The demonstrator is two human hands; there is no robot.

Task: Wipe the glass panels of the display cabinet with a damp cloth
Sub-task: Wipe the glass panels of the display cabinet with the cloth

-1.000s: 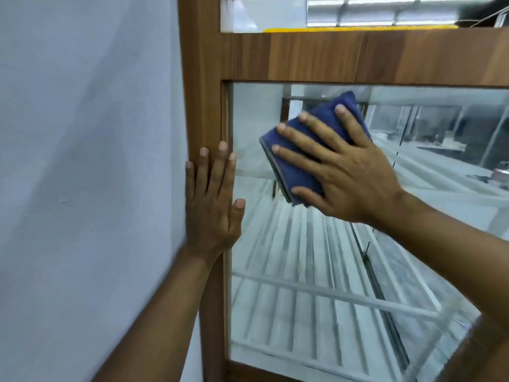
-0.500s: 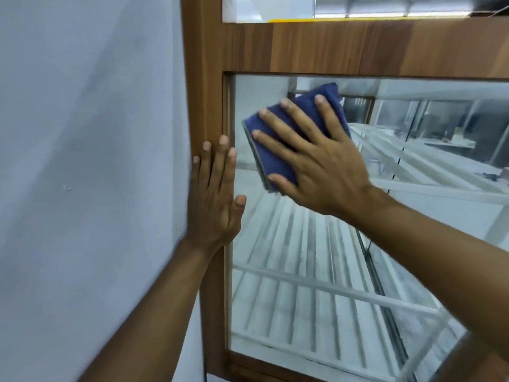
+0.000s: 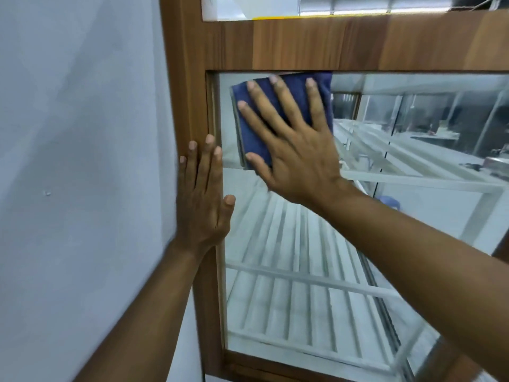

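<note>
While I lean in close, a plain pale wall (image 3: pixel 68 161) fills everything out past my left hand (image 3: pixel 203 198). That hand lies flat against the cabinet's wooden upright (image 3: pixel 187 78), just right of the wall. Its fingers are straight and held together, pointing up, with nothing in them, and the thumb sticks out to the right over the edge of the glass panel (image 3: pixel 248 216). Up and to the right of it, near but not touching, the folded blue cloth (image 3: pixel 252 139) sits flat on the glass in the panel's upper left corner. Its top edge meets the wooden top rail (image 3: pixel 358 42), and its left edge stands a little clear of the upright. My right hand (image 3: pixel 297 158) covers most of the cloth, with the fingers spread wide and straight and the palm pressing it onto the pane rather than gripping it. The thumb rests at the cloth's lower left corner. Below that wrist, through the glass, a white slatted shelf (image 3: pixel 289 299) runs away from me. To the right of my right forearm the pane shows more white rails and pale reflections, too hazy to make out.
</note>
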